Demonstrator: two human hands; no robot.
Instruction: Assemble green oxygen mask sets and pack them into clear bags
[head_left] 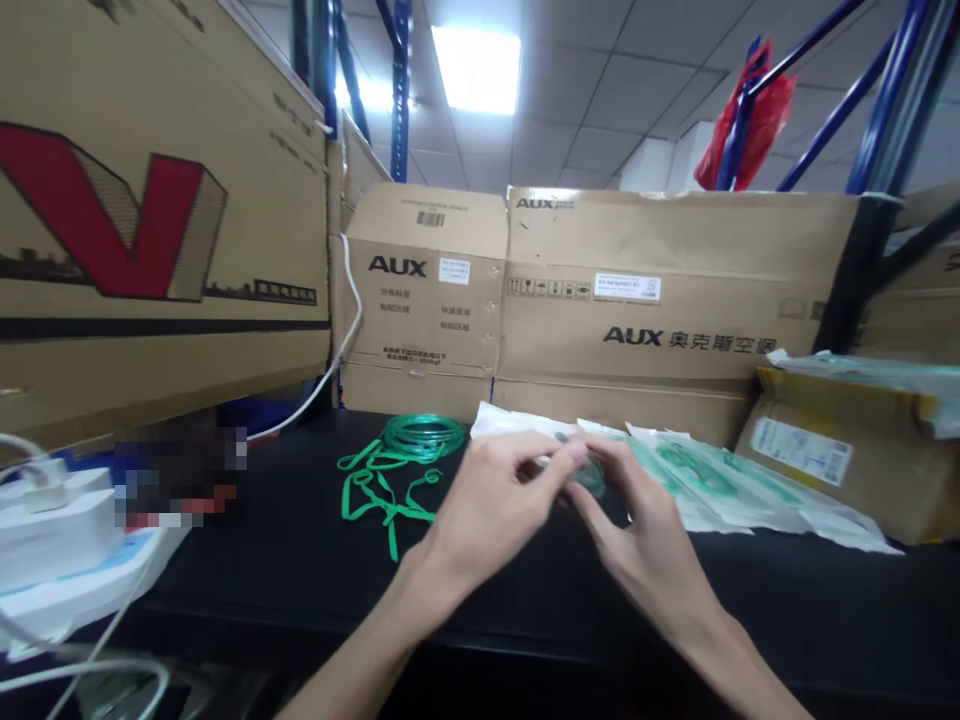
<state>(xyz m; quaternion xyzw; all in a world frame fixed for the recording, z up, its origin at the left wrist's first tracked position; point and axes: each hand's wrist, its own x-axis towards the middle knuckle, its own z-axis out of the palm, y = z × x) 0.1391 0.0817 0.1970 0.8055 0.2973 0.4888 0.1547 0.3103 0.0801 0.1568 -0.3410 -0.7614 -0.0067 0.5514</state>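
My left hand (pixel 495 500) and my right hand (pixel 637 510) meet over the middle of the black table. Between their fingertips is a small clear, greenish plastic piece (pixel 591 476), mostly hidden by the fingers, so its exact kind does not show. Both hands are closed on it, thumbs and forefingers pinching. Left of my left hand lies a coil of green tubing (pixel 424 436). Flat green straps (pixel 391 510) lie loose in front of the coil. Behind and right of my right hand, white packets (pixel 697 472) with green contents lie side by side, overlapping.
Flattened AUX cartons (pixel 675 290) stand along the back. An opened cardboard box (pixel 862 450) sits at the right with more packets on top. At the left are a large carton (pixel 247 180) and a white power strip (pixel 142 550) with chargers and cables.
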